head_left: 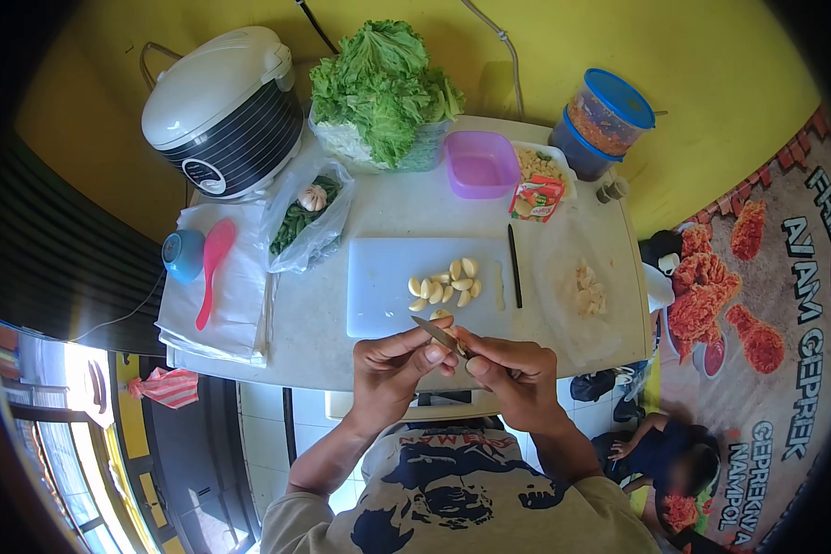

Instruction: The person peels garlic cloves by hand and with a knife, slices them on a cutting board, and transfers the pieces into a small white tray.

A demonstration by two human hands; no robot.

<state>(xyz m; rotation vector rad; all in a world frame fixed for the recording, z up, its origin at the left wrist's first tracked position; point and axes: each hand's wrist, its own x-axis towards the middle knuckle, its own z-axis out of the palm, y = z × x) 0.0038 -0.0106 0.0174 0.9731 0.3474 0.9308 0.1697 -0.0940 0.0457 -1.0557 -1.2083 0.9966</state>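
Knife (435, 333) partly hidden by fingers (502, 352), clove (440, 313) half-covered

One knife (438, 333), one cutting board (379, 286), one rice cooker (226, 106)

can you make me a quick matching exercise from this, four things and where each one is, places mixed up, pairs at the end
Things
1. garlic cloves
2. pink spoon
3. lettuce
4. knife

Places
A. in the right hand
B. heaped in a clear tub
C. on the cutting board
D. on flat white sheets

Right pairs: 1-C, 2-D, 3-B, 4-A
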